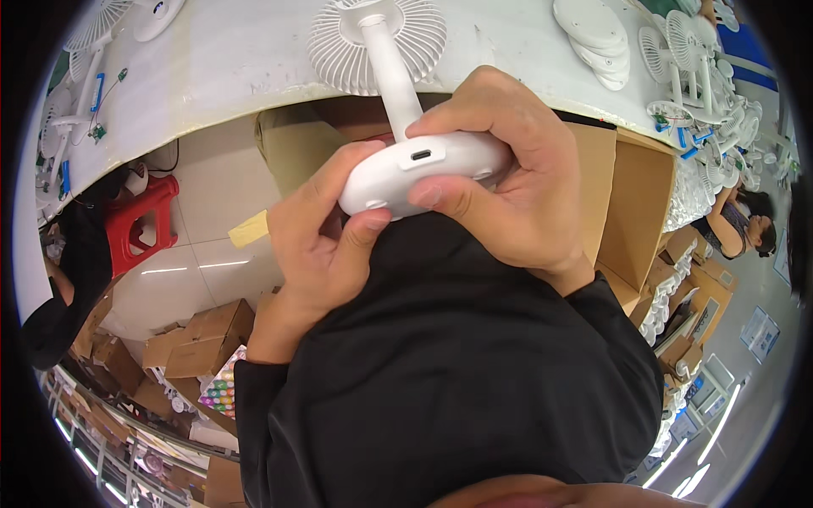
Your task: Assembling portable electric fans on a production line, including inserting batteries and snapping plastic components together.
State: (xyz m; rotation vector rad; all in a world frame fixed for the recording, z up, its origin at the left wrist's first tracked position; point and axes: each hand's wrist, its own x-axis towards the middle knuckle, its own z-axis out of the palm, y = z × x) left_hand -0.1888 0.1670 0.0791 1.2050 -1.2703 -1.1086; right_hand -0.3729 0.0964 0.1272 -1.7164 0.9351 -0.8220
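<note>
A white desk fan (391, 80) is tilted toward me, its round base (389, 182) close to my body and its caged head lying over the table edge side. The base's edge faces me and shows a small dark charging port. My left hand (326, 224) grips the left side of the base, thumb underneath and fingers on top. My right hand (517, 169) holds the right side, with its thumb pressed against the underside and its index finger near the foot of the stem. The fan's front is hidden from me.
The white table (229, 59) runs across the far side. White round discs (597, 38) are stacked at its right, beside several more fans (699, 59). Fan parts with blue cells lie far left. A red stool (144, 224), cardboard boxes (207, 339) and other people are around me.
</note>
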